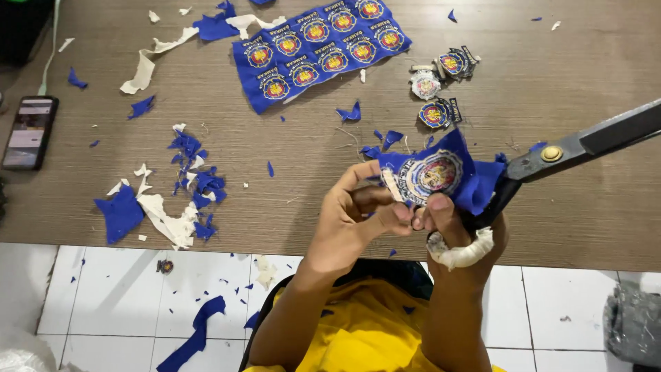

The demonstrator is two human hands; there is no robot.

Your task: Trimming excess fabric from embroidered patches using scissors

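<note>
The person's left hand (358, 217) pinches the lower left edge of a blue cloth piece with a round embroidered badge (437, 176), thumb and forefinger closed on it. The piece is held up in the air over the near edge of the table (564, 227), toward its right half, not lying on the surface. The right hand (458, 231) grips the handle of a pair of black scissors (585, 145), whose loop is wrapped in white padding; its thumb also presses on the lower edge of the cloth piece, touching the left hand's fingertips. The scissors' blades run up and to the right from the pivot, past the right edge of the view; whether the blades are parted or closed cannot be told, since they overlap in the picture. The pivot sits just beside the right edge of the cloth piece.

At the far edge of the table, near the middle, lies a blue fabric sheet of uncut badges (320, 45) in rows. To its right, well apart from it, a few cut-out badges (441, 86) lie together. Blue and white fabric scraps (182, 186) are scattered over the left half of the table, with a larger heap close to the near left corner. A dark phone (29, 132) lies by the left edge. More blue scraps (200, 331) lie on the white tiled floor (110, 303) below the near edge. The person wears a yellow shirt (365, 331).
</note>
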